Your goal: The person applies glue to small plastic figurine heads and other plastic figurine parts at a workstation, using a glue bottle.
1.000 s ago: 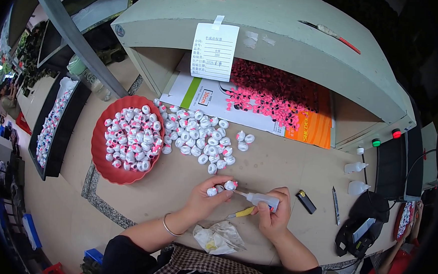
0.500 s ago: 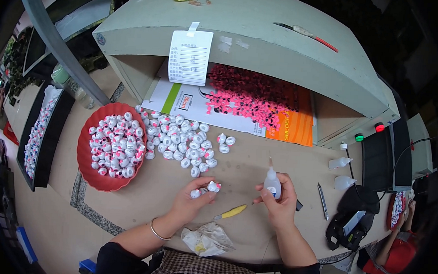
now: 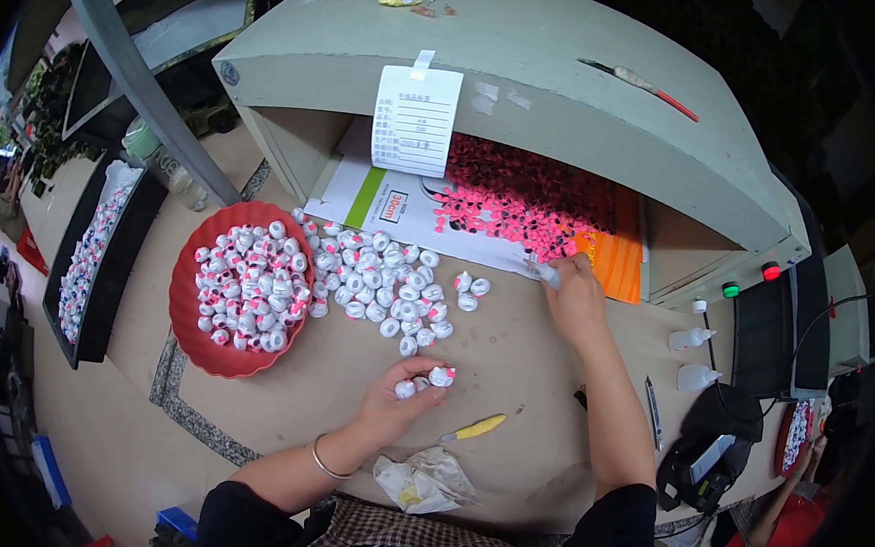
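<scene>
My left hand [image 3: 389,411] is closed around small white figurine heads; one head [image 3: 441,376] with pink spots stands up between thumb and finger. Reaching to the front of the shelf opening, my right hand [image 3: 578,307] grips a small clear squeeze bottle [image 3: 550,276], mostly hidden by the fingers. Its thin tip is beside the near edge of many small pink-and-black pieces [image 3: 492,209] spread on a printed sheet. Loose white heads [image 3: 387,280] are heaped on the table beyond my left hand. More of them fill a red scalloped bowl [image 3: 182,323].
A yellow-handled tool [image 3: 478,427] and a crumpled tissue [image 3: 430,482] lie near me. On the right are two squeeze bottles [image 3: 692,338], a knife [image 3: 653,412] and a black bag [image 3: 719,421]. The grey shelf [image 3: 531,49] bears a brush [image 3: 639,83]. A person sits far right.
My right hand has moved forward with the squeeze bottle, from the near table to the pink pieces. The bottle has tipped from upright to lying over. My left hand keeps its hold; the view shifted slightly.
</scene>
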The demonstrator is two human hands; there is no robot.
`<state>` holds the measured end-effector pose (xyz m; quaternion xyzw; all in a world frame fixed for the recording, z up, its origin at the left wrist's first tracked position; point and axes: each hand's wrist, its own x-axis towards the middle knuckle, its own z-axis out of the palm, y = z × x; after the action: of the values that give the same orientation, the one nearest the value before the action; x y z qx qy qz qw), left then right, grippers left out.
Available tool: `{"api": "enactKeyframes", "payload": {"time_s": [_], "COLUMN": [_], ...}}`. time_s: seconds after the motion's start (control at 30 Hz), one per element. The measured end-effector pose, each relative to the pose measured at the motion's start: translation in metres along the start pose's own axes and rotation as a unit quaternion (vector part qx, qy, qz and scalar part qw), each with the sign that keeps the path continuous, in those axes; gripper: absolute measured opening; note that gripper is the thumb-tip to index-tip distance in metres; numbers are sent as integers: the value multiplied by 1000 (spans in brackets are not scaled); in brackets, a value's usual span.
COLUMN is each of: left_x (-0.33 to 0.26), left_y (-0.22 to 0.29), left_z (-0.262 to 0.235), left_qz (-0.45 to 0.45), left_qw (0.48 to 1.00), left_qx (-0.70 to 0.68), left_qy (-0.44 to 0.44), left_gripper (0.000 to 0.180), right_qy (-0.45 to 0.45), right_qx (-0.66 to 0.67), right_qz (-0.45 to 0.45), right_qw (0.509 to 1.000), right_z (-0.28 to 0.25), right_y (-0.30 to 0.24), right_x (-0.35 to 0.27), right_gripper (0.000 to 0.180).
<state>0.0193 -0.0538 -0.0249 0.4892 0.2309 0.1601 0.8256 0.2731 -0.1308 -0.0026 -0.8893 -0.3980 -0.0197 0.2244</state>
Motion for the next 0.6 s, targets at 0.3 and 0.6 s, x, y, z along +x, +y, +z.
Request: {"api": "enactKeyframes", "payload": {"time_s": [0.3,0.6], "left_x": [-3,-3], "left_y": [1,-4], "left_z": [3,3], "left_qz": [6,0], "left_qw": [1000,999], "left_qx": [29,43], "left_qy": [-10,-14], "left_gripper": [30,33], "right_qy": [31,-237], "right_qx": [14,584], "right_qz": [-22,195], "right_qw": [999,751], "right_z": [-10,-29], "right_y": [15,-71], "right_x": [-28,-120], "right_gripper": [14,6]}}
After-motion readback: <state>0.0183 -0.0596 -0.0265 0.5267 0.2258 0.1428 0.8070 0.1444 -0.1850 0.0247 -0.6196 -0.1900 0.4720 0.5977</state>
